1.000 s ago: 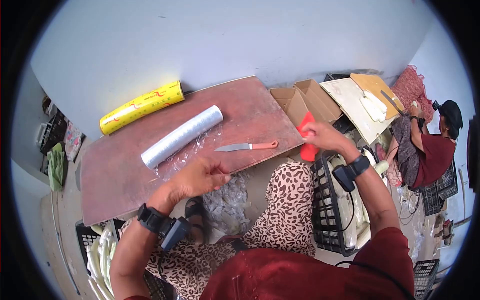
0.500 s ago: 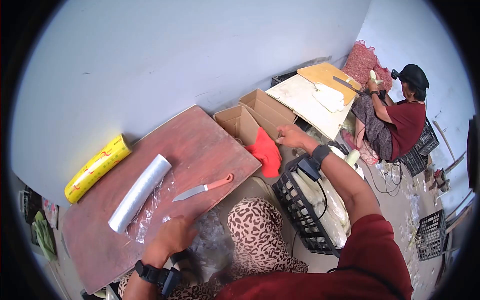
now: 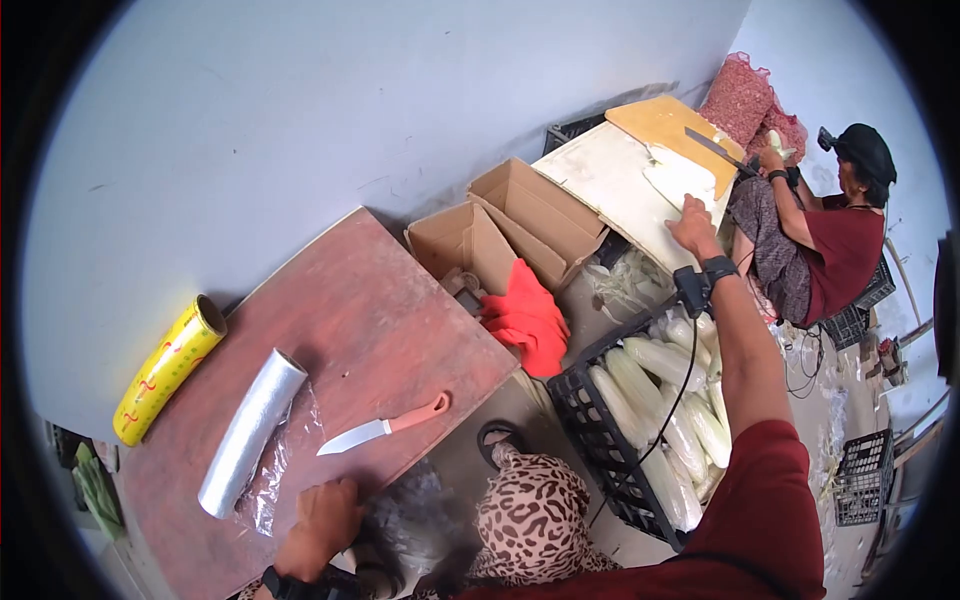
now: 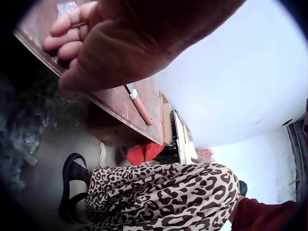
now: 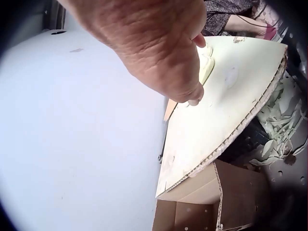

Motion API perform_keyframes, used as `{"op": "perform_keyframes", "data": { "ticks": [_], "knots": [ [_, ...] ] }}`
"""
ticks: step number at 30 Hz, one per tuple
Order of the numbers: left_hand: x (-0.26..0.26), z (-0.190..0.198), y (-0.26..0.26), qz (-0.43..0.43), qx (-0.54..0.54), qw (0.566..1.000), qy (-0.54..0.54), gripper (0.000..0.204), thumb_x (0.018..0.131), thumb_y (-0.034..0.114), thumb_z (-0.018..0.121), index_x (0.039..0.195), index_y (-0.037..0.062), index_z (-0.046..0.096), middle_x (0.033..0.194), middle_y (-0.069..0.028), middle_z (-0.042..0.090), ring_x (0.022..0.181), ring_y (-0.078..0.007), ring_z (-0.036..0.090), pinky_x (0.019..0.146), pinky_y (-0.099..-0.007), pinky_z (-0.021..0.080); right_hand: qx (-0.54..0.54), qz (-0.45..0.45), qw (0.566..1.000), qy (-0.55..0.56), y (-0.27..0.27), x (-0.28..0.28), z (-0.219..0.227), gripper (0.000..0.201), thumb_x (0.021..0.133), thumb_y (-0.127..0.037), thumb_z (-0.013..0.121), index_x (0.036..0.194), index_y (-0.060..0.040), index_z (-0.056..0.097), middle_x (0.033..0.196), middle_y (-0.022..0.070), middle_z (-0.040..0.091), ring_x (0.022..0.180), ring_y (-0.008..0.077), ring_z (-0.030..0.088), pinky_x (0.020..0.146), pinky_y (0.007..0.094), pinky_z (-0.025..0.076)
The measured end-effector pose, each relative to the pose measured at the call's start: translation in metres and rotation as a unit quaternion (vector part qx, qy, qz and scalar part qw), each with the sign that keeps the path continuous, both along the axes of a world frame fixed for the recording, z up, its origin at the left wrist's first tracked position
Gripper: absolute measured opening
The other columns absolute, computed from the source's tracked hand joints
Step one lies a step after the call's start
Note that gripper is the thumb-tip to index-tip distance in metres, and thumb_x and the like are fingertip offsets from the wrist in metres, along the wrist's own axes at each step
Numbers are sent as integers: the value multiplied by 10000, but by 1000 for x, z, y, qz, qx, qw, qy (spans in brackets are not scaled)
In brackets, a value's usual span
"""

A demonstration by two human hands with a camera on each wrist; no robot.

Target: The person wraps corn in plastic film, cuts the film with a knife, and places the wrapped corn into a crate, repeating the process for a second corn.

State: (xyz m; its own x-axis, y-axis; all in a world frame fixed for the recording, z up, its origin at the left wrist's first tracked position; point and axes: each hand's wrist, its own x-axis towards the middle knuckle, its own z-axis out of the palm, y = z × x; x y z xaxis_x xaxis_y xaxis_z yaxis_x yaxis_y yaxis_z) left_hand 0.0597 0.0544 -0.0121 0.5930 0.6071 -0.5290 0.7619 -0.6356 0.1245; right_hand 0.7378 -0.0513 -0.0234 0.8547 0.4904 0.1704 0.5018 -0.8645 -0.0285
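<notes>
Smooth, pale blue-grey wall (image 3: 300, 120) behind a reddish-brown rectangular wooden table (image 3: 350, 300) with scuffed edges. At right, a whiter wall (image 3: 830, 70) meets it in a corner. The grey floor (image 3: 845, 400) is strewn with pale scraps. Even, soft light reaches the whole room.

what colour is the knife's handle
The knife's handle is orange-pink; it shows best in the head view.
</notes>
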Motion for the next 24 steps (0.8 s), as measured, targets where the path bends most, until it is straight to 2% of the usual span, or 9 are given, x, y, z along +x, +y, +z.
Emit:
{"op": "perform_keyframes", "data": {
  "ticks": [4,9,11,14,18,19,22,23,24],
  "knots": [
    [4,-1,-1,9,-9,1000,12,228,766,214,729,885,33,657,877,-208,673,858,-398,648,773,-467,502,28,-17,999,-20,1,46,-9,846,802,-371,700,1469,-74,274,1476,177,336,1323,382,390,1045,538,374],
    [7,1,-2,9,-12,999,29,198,787,186,711,868,34,614,854,-207,654,820,-399,647,745,-478,499,49,9,999,-20,-1,121,-37,971,791,-394,698,1478,52,177,1467,291,316,1362,391,339,1107,392,335],
    [7,2,-2,5,-13,999,30,191,794,176,702,863,32,596,839,-206,646,809,-397,645,732,-481,498,76,-12,996,47,3,129,-40,985,770,-419,707,1472,55,205,1461,290,327,1366,392,331,1084,400,362],
    [9,4,-2,-3,-14,1000,26,187,801,164,690,867,31,577,830,-208,637,799,-397,642,716,-485,498,46,-87,994,54,12,117,-31,922,753,-429,718,1453,2,298,1409,277,381,1326,412,375,1049,424,396],
    [9,4,-3,-1,-13,1000,16,182,806,154,679,874,26,569,836,-216,631,792,-404,638,712,-488,499,-17,-164,986,40,30,46,9,801,745,-415,731,1385,-52,415,1355,266,411,1239,434,469,1013,450,422],
    [8,3,-3,-1,-12,1000,15,181,807,153,677,875,24,569,838,-219,630,791,-406,638,714,-488,499,-1,-131,991,-3,26,63,-5,780,727,-403,750,1309,20,450,1302,286,477,1190,441,506,986,444,444],
    [9,5,-4,5,-12,1000,13,176,809,143,669,873,16,567,839,-219,630,785,-409,635,711,-487,502,88,-19,996,29,5,133,-50,803,701,-392,767,1258,92,451,1190,307,565,1143,442,538,941,436,476],
    [9,5,-4,4,-12,1000,13,177,810,143,669,874,13,566,837,-219,631,784,-409,636,707,-486,503,89,-9,995,-36,3,126,-54,813,667,-400,780,1197,137,478,1073,325,619,1070,440,584,903,422,499],
    [9,4,-4,3,-13,1000,13,179,810,142,668,875,11,565,835,-220,632,783,-408,637,704,-485,505,68,-16,997,-31,5,126,-54,803,660,-401,779,1183,138,494,1076,333,615,1061,439,591,903,423,500]
  ]
}}
